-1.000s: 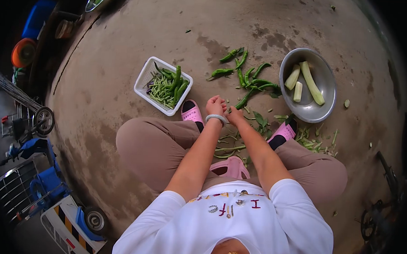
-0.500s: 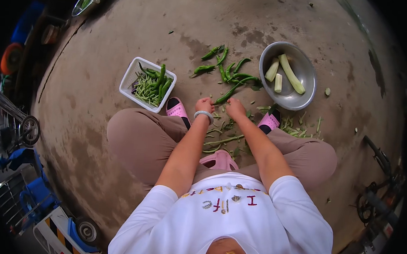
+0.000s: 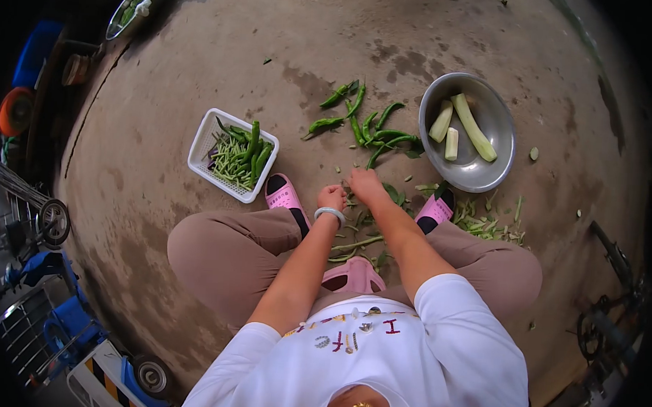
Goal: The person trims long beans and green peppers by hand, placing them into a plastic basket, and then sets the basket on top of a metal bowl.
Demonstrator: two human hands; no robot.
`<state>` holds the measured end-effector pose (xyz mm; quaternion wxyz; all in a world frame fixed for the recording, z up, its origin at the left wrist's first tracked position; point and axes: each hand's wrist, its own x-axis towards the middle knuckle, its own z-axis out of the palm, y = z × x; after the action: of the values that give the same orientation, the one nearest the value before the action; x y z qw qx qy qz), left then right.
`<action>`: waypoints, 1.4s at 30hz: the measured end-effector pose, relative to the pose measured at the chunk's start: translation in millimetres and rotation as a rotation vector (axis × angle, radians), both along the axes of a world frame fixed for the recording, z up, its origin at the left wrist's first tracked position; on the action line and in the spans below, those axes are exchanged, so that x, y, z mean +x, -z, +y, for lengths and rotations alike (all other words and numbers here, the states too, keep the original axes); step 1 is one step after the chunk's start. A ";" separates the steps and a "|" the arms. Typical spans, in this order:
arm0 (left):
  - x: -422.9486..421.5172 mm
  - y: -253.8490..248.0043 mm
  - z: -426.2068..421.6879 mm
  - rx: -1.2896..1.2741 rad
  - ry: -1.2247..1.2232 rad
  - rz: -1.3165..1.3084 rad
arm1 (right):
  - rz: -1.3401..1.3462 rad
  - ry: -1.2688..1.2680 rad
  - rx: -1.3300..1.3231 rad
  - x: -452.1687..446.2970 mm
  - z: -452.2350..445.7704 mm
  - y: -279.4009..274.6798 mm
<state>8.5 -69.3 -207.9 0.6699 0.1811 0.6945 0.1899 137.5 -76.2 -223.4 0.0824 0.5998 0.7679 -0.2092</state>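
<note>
Basket [image 3: 218,183] part-filled w/ green veg [image 3: 254,146]; peppers [image 3: 357,129] loose to its R. L hand [image 3: 332,198] curled, R hand [image 3: 364,184] grip unclear, both R of basket.

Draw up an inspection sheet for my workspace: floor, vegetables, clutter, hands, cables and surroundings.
Surface: floor, with dark patches.
Vegetables: white basket holds cut green pieces and long green peppers; loose peppers lie on the floor; metal bowl holds three pale vegetable pieces.
Clutter: green trimmings scattered below the bowl and between the feet.
Left hand: fingers curled, bracelet at wrist; any hold unclear.
Right hand: close to the left; fingertips hidden.
Cables: nothing seen.
Surroundings: blue-and-white vehicle at the left.
</note>
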 end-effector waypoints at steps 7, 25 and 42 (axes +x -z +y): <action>4.8 25.0 -8.6 0.298 0.266 0.098 | 0.445 0.502 -0.076 31.3 25.4 -25.3; 11.7 -85.5 -10.5 -0.154 0.459 -0.600 | 0.727 0.878 0.099 43.8 -25.4 -95.6; -22.1 -38.2 34.4 0.268 -0.272 -0.183 | 0.194 0.635 -0.306 51.0 -52.3 -58.1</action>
<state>-13.6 -34.9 -169.8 0.6682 0.1553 0.6175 0.3849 188.5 -128.5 -165.3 0.0290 0.7665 0.5073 -0.3927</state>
